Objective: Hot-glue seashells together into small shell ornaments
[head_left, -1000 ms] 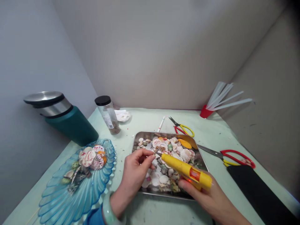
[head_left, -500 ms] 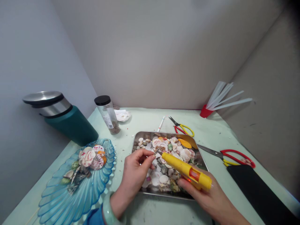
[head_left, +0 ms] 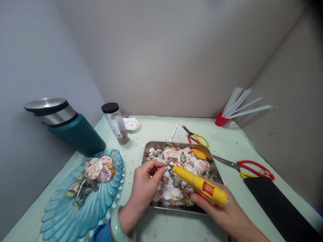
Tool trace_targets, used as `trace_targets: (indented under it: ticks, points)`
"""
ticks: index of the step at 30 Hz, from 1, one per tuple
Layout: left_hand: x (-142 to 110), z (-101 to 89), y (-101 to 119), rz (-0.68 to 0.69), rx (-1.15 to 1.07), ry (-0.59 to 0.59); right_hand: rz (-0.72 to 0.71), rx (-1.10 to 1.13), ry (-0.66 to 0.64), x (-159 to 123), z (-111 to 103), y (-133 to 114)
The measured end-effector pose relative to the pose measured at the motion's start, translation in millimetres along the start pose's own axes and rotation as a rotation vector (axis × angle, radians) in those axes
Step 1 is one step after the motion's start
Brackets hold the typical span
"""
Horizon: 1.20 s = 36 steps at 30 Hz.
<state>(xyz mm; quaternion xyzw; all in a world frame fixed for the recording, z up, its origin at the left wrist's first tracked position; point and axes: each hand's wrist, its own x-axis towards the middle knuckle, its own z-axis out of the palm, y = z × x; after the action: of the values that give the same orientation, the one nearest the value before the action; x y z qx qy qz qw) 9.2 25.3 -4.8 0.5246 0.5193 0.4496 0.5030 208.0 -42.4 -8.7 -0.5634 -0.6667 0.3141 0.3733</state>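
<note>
My right hand (head_left: 222, 208) is wrapped round a yellow hot glue gun (head_left: 198, 179), a red light glowing on its side. The gun's nozzle points left at the fingertips of my left hand (head_left: 147, 179). Those fingers pinch something small, too tiny to name, right by the nozzle tip. Both hands are over a metal tray (head_left: 185, 211) filled with assorted seashells (head_left: 176, 192). To the left, a blue scalloped glass dish (head_left: 101, 205) carries a cluster of shells (head_left: 94, 169), some white and pink, others orange or greenish.
A teal bottle (head_left: 78, 134) and a black-lidded jar (head_left: 116, 124) stand at left, near a white tissue (head_left: 131, 124). Beyond the tray lie a white stick (head_left: 173, 133) and small scissors (head_left: 198, 138). Larger scissors (head_left: 254, 164), a black slab (head_left: 277, 205) and a red cup (head_left: 220, 120) of glue sticks (head_left: 237, 101) are at right.
The glue gun has shifted slightly left, bringing its nozzle closer to my left fingertips. My left hand stays in place, still pinching.
</note>
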Motion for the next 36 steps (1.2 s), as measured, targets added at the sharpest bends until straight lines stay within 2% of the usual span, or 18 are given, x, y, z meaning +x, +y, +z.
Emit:
trace_targets:
  ticks: [8,13,17,22,26,36]
  points:
    - [0.3,-0.6,-1.2,0.002,0.022,-0.013,0.061,0.015,-0.103,-1.6,-0.6,2.9]
    - [0.3,-1.2,-3.2,0.017,0.031,-0.022,0.087,0.040,-0.060,-1.2,-2.6,1.3]
    - [0.2,-1.4,-2.7,0.015,0.030,-0.018,0.073,0.016,-0.106,-0.4,-2.8,1.6]
    - [0.6,-0.7,-2.4,0.024,0.052,-0.014,0.079,0.023,-0.077,-0.4,-2.0,2.4]
    - [0.5,-0.6,-4.5,0.027,0.038,-0.013,0.059,-0.008,-0.114,-0.7,-1.9,2.9]
    - [1.4,-0.8,-2.4,0.024,0.042,-0.012,0.088,0.014,-0.062,-1.5,-1.9,3.8]
